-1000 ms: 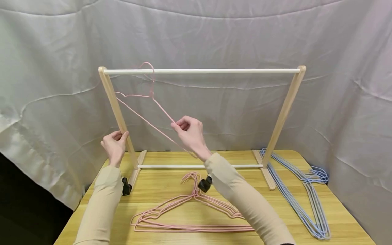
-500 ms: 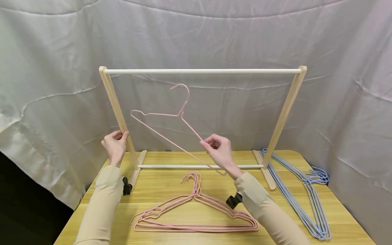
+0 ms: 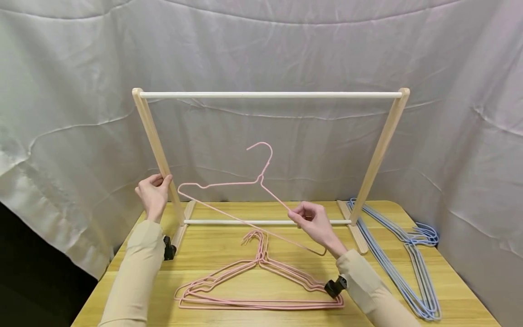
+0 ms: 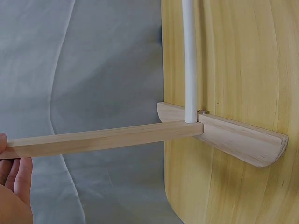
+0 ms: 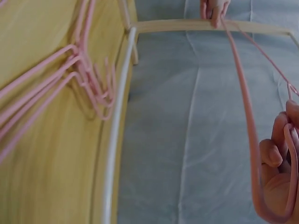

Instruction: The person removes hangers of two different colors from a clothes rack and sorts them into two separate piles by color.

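Observation:
My right hand (image 3: 314, 222) pinches the right shoulder of a pink hanger (image 3: 229, 184) between thumb and fingers. The hanger is tilted, its right end lower, and its hook stands well below the rack's white top rail (image 3: 269, 95). My left hand (image 3: 153, 193) grips the left wooden post (image 3: 153, 136) of the rack, as the left wrist view also shows at the edge of the post (image 4: 103, 138). Several more pink hangers (image 3: 261, 304) lie stacked on the table below, hooks pointing away from me. In the right wrist view the held hanger (image 5: 245, 102) runs close to the camera.
Several blue hangers (image 3: 425, 272) lie at the table's right side, partly behind the right post (image 3: 380, 150). A white lower rail (image 3: 229, 222) joins the rack's feet. The wooden table (image 3: 461, 295) ends at a grey curtain (image 3: 261, 50).
My right hand has carried the pink hanger down and to the right. Its hook, at the height of the top rail a second ago, is now well below. My left hand stays on the post.

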A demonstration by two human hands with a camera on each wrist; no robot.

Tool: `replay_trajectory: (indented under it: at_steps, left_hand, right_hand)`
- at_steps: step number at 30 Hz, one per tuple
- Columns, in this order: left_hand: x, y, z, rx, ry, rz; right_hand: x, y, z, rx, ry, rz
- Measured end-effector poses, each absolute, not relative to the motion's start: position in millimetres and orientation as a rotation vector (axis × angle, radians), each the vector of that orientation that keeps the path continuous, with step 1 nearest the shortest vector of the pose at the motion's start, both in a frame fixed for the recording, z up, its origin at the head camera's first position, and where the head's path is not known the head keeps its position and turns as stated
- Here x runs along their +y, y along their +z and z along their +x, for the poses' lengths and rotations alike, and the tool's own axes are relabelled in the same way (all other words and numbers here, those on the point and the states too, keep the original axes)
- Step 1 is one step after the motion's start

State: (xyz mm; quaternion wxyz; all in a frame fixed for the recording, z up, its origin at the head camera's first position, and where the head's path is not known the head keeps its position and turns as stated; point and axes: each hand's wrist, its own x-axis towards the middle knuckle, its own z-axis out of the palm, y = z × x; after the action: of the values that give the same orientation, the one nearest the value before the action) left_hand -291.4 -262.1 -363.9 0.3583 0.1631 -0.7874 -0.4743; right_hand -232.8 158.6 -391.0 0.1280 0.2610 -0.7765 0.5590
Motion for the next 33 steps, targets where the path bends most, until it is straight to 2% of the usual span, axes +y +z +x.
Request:
replay_trajectory:
  at_steps: [12,22,33]
  left_hand:
    - [-260.6,-360.6,-288.5,-2.024,-1.218,0.415]
    - [-261.0,-362.3,-288.4,-2.032,-1.205,0.438]
    - [-260.9,-362.0,-288.5,-2.041,-1.229,0.41]
  right_hand:
    - [187.1,-425.9,-224.2,-2.322,1.626,0.913]
    - [199.4,-450.1,-215.2,-2.491,1.649,0.91]
    - [200.7,-485.0,-206.9,-2.555,1.59,1.123]
